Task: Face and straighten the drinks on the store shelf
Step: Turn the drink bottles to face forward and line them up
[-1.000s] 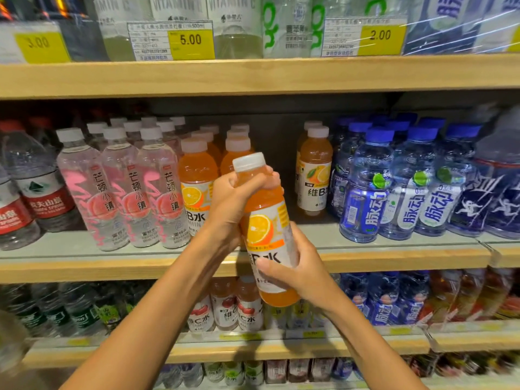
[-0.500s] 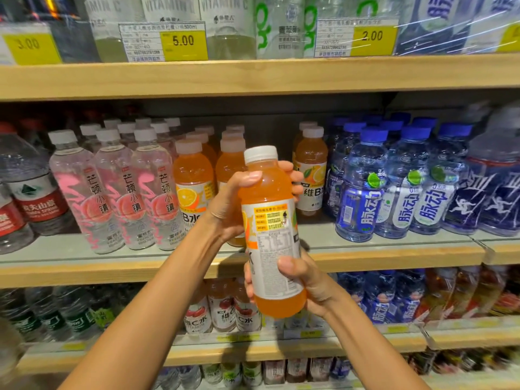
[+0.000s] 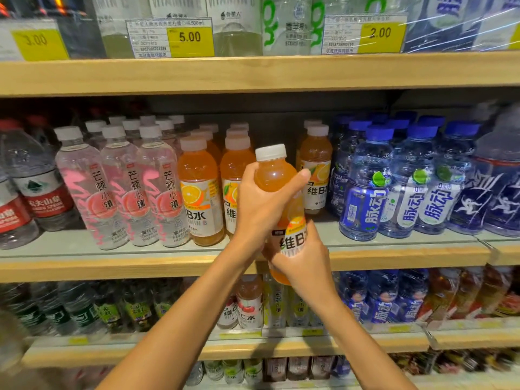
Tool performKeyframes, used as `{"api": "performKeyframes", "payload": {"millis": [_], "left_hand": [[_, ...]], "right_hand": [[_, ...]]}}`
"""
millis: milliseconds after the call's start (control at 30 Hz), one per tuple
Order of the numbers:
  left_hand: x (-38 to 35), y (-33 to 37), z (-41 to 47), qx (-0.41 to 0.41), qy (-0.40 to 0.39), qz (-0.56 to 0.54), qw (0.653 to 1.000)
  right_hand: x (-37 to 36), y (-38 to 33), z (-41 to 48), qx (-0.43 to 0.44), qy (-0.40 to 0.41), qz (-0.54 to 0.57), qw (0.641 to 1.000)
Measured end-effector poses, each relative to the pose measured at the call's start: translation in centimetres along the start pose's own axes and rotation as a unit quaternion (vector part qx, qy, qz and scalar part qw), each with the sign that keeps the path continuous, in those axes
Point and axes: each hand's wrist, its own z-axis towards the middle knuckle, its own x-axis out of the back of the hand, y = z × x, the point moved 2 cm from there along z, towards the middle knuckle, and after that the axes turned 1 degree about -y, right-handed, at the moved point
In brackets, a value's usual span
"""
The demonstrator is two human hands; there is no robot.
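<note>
An orange vitamin-B drink bottle point(image 3: 277, 178) with a white cap is held upright in front of the middle shelf point(image 3: 112, 267), its label front facing me. My left hand point(image 3: 261, 204) wraps its upper body from the left. My right hand point(image 3: 302, 260) grips its lower label and base. Behind it on the shelf stand more orange bottles point(image 3: 198, 192), with a gap between the second row and the right-hand orange bottle point(image 3: 316, 170).
Pink-labelled clear bottles point(image 3: 118, 190) and red-labelled water point(image 3: 42, 192) stand to the left. Blue-capped bottles point(image 3: 365, 187) fill the right. The upper shelf edge point(image 3: 253, 71) carries price tags. Lower shelves hold more drinks.
The bottle has been turned in my hands: its back label faced me half a second ago, the front label now does. It has also moved slightly toward the shelf gap.
</note>
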Motion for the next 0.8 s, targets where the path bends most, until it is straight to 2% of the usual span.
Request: {"api": "performKeyframes", "payload": {"millis": [67, 133, 233, 333, 400, 467, 533, 633, 700, 800], "left_hand": [[-0.2, -0.1, 0.1, 0.003, 0.044, -0.016, 0.999], [0.0, -0.2, 0.4, 0.007, 0.056, -0.025, 0.998], [0.9, 0.1, 1.0, 0.056, 0.008, -0.096, 0.994], [1.7, 0.6, 1.6, 0.138, -0.114, -0.234, 0.956], [1.9, 1.0, 1.8, 0.162, -0.215, -0.322, 0.908], [1.7, 1.3, 1.8, 0.166, -0.29, -0.405, 0.851], [1.4, 1.3, 1.7, 0.161, -0.337, -0.443, 0.815], [1.6, 0.8, 1.6, 0.161, -0.357, -0.448, 0.804], [2.0, 0.3, 1.7, 0.154, -0.343, -0.416, 0.828], [2.7, -0.4, 1.6, 0.131, -0.278, -0.273, 0.911]], "right_hand": [[-0.4, 0.0, -0.3, 0.008, -0.006, -0.015, 1.0], [-0.3, 0.1, -0.5, 0.018, -0.037, 0.011, 0.999], [0.5, 0.2, -0.3, -0.005, -0.162, 0.151, 0.975], [1.4, 0.2, -0.2, -0.088, -0.315, 0.311, 0.892], [1.6, -0.1, -0.3, -0.107, -0.399, 0.382, 0.827], [1.3, -0.6, -0.5, -0.098, -0.446, 0.416, 0.786], [0.7, -1.2, -0.6, -0.081, -0.451, 0.401, 0.794], [0.1, -1.4, -0.6, -0.066, -0.408, 0.355, 0.839], [0.0, -1.2, -0.7, -0.055, -0.374, 0.335, 0.863], [0.4, -0.8, -0.7, -0.041, -0.299, 0.288, 0.909]]}}
